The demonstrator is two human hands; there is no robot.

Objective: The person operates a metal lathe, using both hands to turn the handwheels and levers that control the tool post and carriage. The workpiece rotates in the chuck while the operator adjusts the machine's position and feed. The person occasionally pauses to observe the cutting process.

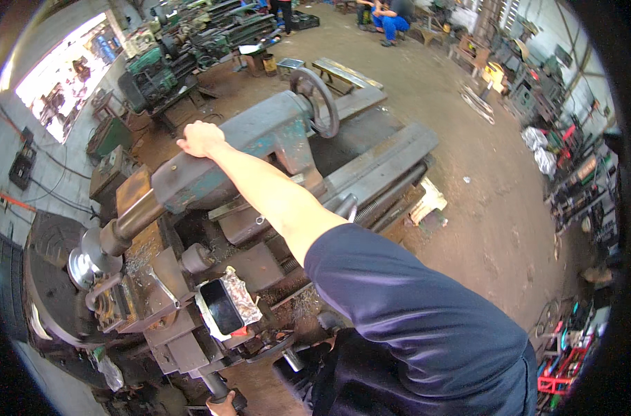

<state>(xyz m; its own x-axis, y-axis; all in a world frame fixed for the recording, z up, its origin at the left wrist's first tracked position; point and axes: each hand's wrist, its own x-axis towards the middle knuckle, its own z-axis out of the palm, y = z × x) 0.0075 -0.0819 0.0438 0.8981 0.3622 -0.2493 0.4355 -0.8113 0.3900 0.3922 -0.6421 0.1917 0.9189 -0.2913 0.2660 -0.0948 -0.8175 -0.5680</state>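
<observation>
My right arm reaches across a large metal lathe. My right hand (203, 139) is on the far upper edge of its grey-green tailstock (253, 135), fingers curled; what they close on is hidden. From the tailstock a steel quill (139, 213) extends left to a shiny round workpiece (87, 267) beside the big chuck (52, 256), whose edges look blurred. Low in the picture, partly cut off, my left hand (222, 405) is closed around a dark handle (238, 399) below the carriage.
A phone (220, 306) lies on a crumpled wrapper on the carriage, next to a wrench (164, 288) and metal chips. The tailstock's handwheel (314, 102) stands at its right end. Machines line the back; a person in blue trousers (392, 26) sits far off.
</observation>
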